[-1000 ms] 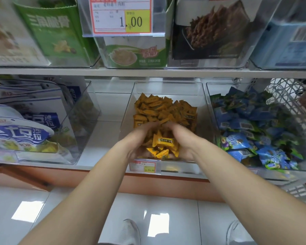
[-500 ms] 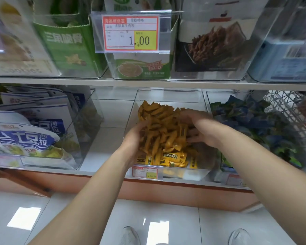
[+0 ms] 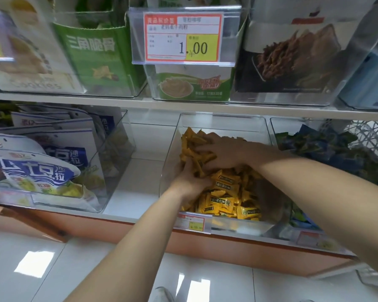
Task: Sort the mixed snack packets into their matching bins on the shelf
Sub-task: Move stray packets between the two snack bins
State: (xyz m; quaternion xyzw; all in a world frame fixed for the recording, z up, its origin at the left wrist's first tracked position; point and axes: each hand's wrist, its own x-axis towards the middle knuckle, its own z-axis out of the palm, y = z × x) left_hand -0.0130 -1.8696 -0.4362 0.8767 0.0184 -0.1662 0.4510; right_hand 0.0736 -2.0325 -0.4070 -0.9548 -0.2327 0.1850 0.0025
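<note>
Head camera is looking down at both my hands inside the clear bin (image 3: 172, 147), which is standing on the lower shelf (image 3: 122, 192). My left hand (image 3: 191, 182) is gripping a bunch of yellow packets (image 3: 227, 199) from the left side, and its fingers are curling in under the bunch, partly hidden by the wrappers. My right hand (image 3: 225, 152) is lying over the top of the same bunch; its fingers (image 3: 205, 149) are stretching out quite straight toward the left and pressing on the packets, not closing around them. So the bunch is sitting between my two hands, in the rear half of the bin. More yellow packets are lying below and in front of my fingers, filling the front of the bin. A small price label (image 3: 191, 222) is hanging on the bin's front edge, just below my left wrist.

To the right of my right fingers, a neighbouring bin is holding blue and green packets (image 3: 336, 149). Well to the left of my left fingers, large blue and white bags (image 3: 35, 171) are leaning in another clear bin. Above my fingers, a price tag (image 3: 182, 38) reading 1.00 is showing on the upper shelf.
</note>
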